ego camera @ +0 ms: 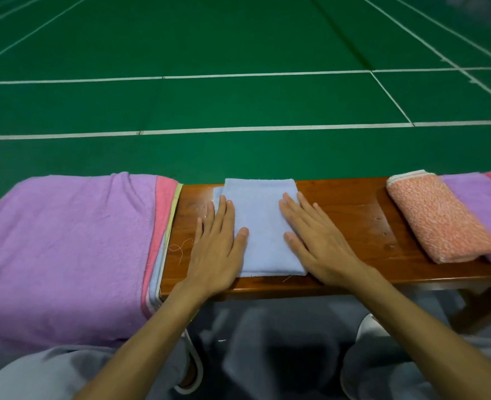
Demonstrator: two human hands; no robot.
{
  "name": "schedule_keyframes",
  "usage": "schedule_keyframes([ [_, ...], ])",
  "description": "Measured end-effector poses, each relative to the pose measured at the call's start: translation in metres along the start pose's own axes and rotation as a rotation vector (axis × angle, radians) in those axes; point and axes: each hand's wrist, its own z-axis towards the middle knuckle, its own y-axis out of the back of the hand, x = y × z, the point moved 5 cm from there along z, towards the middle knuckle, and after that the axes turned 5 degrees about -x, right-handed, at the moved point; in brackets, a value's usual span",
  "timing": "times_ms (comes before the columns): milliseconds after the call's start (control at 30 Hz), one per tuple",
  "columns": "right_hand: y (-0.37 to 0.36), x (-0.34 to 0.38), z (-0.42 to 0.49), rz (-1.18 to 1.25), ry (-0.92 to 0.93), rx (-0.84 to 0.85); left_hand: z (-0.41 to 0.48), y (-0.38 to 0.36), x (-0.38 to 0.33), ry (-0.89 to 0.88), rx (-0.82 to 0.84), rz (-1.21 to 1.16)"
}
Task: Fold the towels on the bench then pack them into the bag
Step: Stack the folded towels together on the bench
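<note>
Light even, diffuse, moderately dim; source apparently overhead. Soft sheen on polished counter (348, 215), bright along near edge. Deep shadow below counter. Wide-angle bowing: court lines (238, 129) curve toward frame edges. Top right corner smeared. Centre sharp.

Pressed left hand (215, 249) and right hand (316, 243) flat, fingers straight, on folded blue towel (263, 215) mid wooden bench (348, 209). Noted large purple towel (65, 241) draped over left end, folded orange towel (440, 217) touching second purple towel (478, 203) at right.
</note>
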Motion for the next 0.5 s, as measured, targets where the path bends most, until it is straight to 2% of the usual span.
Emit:
schedule_keyframes([
  [100,-0.003,0.014,-0.027,0.016,0.114,0.088,-0.009,0.011,-0.01,-0.102,-0.018,-0.096],
  [233,-0.005,0.008,-0.055,-0.123,0.221,0.076,-0.039,0.016,-0.015,-0.363,0.039,0.165],
  [333,0.003,0.003,-0.058,-0.112,0.264,0.015,-0.055,0.013,-0.013,-0.455,0.085,0.302],
  [400,0.015,0.003,-0.057,-0.066,0.278,-0.018,-0.054,0.02,-0.017,-0.468,0.055,0.275],
  [500,0.032,0.002,-0.049,0.03,0.237,-0.021,-0.049,0.043,-0.025,-0.473,-0.039,0.076],
])
